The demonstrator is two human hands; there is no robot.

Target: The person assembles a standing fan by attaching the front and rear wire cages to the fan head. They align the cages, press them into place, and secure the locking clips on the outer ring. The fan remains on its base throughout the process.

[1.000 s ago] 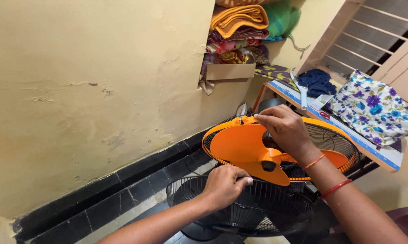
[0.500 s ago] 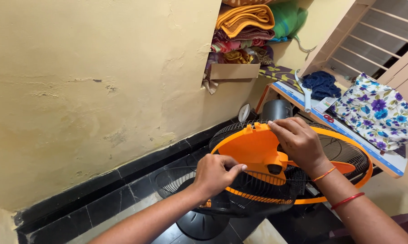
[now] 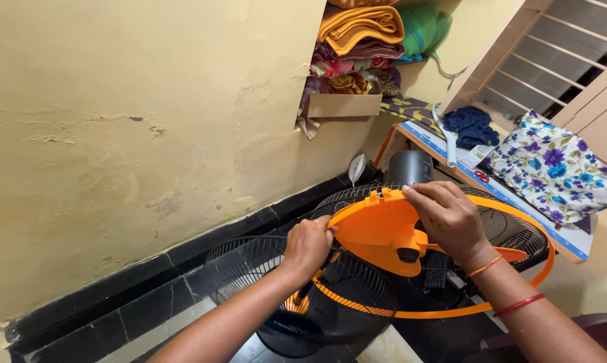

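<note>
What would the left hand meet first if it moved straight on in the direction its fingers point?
Probably the orange fan blade: the left hand already has its fingertips at that blade's near edge, though depth is hard to judge.

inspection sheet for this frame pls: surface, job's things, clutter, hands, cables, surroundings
Surface: black tiled floor along a yellow wall.
Job's things: orange plastic fan blade; orange guard ring; black wire front grille.
Clutter: floral cloth bag and blue cloth on the side table.
Hands: left hand grips the grille edge; right hand rests on the blade.
Cables: nothing seen.
Surroundings: folded fabrics in a wall niche.
</note>
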